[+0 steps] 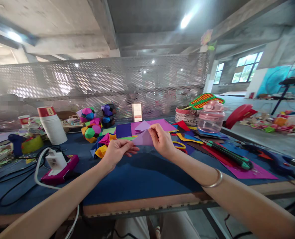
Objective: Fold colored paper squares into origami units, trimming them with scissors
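Note:
A sheet of light purple paper [145,138] is held up above the blue table top, between my two hands. My left hand [118,149] pinches its left corner between thumb and fingers. At the upper right edge, my right hand [159,138] grips the paper with thumb and forefinger. The part of the sheet behind my right fingers is hidden. Just left of my left hand lie folded paper pieces [102,146] in yellow, pink and blue. Beyond the sheet are stacked coloured papers [162,125]. Yellow-handled scissors [179,145] lie beside my right hand, partly covered.
Multicoloured paper balls [91,131] and a stack of paper cups [52,127] stand at left, near a pink power strip [60,171] with cables. At right are a clear bottle [211,119], a green cutter [229,156] and a blue glue gun [266,156]. A perforated screen [100,79] rises behind.

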`<state>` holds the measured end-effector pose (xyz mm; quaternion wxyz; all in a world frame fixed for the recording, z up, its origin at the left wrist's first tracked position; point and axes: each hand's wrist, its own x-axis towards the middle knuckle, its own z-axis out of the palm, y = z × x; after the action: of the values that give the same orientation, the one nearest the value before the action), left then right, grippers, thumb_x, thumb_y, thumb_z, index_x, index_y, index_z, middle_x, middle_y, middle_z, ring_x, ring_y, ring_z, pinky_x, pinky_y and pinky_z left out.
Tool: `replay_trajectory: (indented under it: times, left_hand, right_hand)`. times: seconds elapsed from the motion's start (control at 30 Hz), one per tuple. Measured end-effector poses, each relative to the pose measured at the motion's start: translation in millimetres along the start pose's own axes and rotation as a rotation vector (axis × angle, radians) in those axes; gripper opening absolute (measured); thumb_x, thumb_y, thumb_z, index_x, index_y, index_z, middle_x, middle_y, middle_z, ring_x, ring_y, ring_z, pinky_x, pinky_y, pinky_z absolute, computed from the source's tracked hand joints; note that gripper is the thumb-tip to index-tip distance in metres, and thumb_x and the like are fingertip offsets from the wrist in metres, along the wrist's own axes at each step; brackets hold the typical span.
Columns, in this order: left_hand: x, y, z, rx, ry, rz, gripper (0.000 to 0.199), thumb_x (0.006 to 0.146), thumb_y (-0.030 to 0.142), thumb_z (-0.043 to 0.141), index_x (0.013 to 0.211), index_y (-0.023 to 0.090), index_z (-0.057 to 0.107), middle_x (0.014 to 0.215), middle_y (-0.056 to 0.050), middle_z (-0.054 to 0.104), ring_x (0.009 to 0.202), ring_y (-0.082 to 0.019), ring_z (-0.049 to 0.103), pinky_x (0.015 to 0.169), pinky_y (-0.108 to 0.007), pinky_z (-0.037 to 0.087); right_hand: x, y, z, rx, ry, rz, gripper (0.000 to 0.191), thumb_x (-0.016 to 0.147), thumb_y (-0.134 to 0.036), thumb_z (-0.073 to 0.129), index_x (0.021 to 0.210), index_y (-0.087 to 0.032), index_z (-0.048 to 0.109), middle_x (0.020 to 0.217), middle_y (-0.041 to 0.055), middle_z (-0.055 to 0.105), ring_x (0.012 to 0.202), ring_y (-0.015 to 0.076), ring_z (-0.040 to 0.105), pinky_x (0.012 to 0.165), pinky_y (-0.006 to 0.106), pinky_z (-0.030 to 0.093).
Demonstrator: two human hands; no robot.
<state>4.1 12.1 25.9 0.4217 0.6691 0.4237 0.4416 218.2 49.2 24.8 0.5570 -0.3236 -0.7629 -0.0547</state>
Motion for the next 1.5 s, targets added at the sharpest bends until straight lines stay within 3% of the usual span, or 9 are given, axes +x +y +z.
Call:
replay_trajectory:
  times: [0.33, 0.47, 0.6, 0.7, 0.9, 1.03, 1.5]
  left_hand:
    - [1.3, -3.3, -3.9, -0.026, -0.038, -0.009, 0.029, 0.097, 0.04, 0.06, 0.095, 0.012, 0.068, 0.091, -0.005, 0.073, 0.079, -0.016, 0.071, 0.072, -0.033, 0.058]
    - [0.6, -0.4, -4.1, -0.055, -0.054, 0.022, 0.044, 0.084, 0.049, 0.072, 0.109, 0.013, 0.069, 0.103, -0.01, 0.075, 0.089, -0.021, 0.072, 0.069, -0.03, 0.058]
    - [-3.9, 5.8, 0.1, -0.082, -0.097, 0.068, 0.061, 0.073, 0.051, 0.08, 0.121, 0.016, 0.068, 0.118, -0.012, 0.072, 0.103, -0.026, 0.069, 0.079, -0.031, 0.056]
    - [-5.8, 6.7, 3.4, -0.056, -0.13, 0.106, 0.052, 0.075, 0.05, 0.078, 0.114, 0.016, 0.073, 0.11, -0.01, 0.075, 0.097, -0.024, 0.069, 0.082, -0.03, 0.053]
    - [-3.5, -1.3, 1.6, 0.07, -0.077, 0.159, 0.029, 0.086, 0.042, 0.072, 0.085, 0.013, 0.071, 0.079, -0.001, 0.07, 0.073, -0.016, 0.065, 0.069, -0.029, 0.052]
    - [-3.5, -2.5, 0.4, 0.137, -0.082, 0.174, 0.025, 0.092, 0.036, 0.066, 0.085, 0.012, 0.066, 0.079, 0.001, 0.065, 0.071, -0.014, 0.063, 0.067, -0.029, 0.053]
    - [-0.1, -7.4, 0.8, 0.219, -0.176, 0.113, 0.03, 0.097, 0.039, 0.06, 0.083, 0.012, 0.062, 0.074, 0.002, 0.06, 0.063, -0.012, 0.059, 0.058, -0.025, 0.051]
  right_hand:
    - [0.1, 2.4, -0.1, 0.016, -0.027, 0.017, 0.017, 0.102, -0.032, 0.041, 0.089, -0.023, 0.048, 0.071, 0.0001, 0.057, 0.057, 0.0149, 0.053, 0.059, 0.026, 0.036]
    - [-1.7, 0.4, -0.1, 0.045, -0.072, 0.008, 0.018, 0.102, -0.031, 0.04, 0.089, -0.023, 0.048, 0.071, 0.0006, 0.058, 0.057, 0.0153, 0.053, 0.059, 0.026, 0.037]
    - [-8.4, -12.8, 3.0, 0.1, -0.171, -0.012, 0.015, 0.101, -0.032, 0.042, 0.092, -0.023, 0.05, 0.072, 0.0006, 0.061, 0.059, 0.0158, 0.057, 0.059, 0.025, 0.04]
    - [-13.8, -24.6, 5.2, 0.138, -0.25, -0.019, 0.013, 0.101, -0.031, 0.044, 0.095, -0.023, 0.051, 0.073, 0.0, 0.063, 0.06, 0.0158, 0.06, 0.058, 0.024, 0.041]
    - [-16.0, -31.1, 5.9, 0.161, -0.303, 0.005, 0.011, 0.101, -0.03, 0.044, 0.095, -0.023, 0.052, 0.074, -0.0002, 0.064, 0.061, 0.0158, 0.061, 0.058, 0.024, 0.041]
    - [-15.5, -29.0, 6.8, 0.17, -0.31, 0.015, 0.012, 0.101, -0.031, 0.045, 0.094, -0.023, 0.051, 0.072, -0.0008, 0.062, 0.059, 0.0153, 0.058, 0.057, 0.024, 0.039]
    - [-15.8, -27.9, 7.9, 0.166, -0.345, 0.016, 0.014, 0.102, -0.029, 0.043, 0.093, -0.022, 0.051, 0.073, -0.0002, 0.062, 0.06, 0.0149, 0.058, 0.058, 0.024, 0.04]
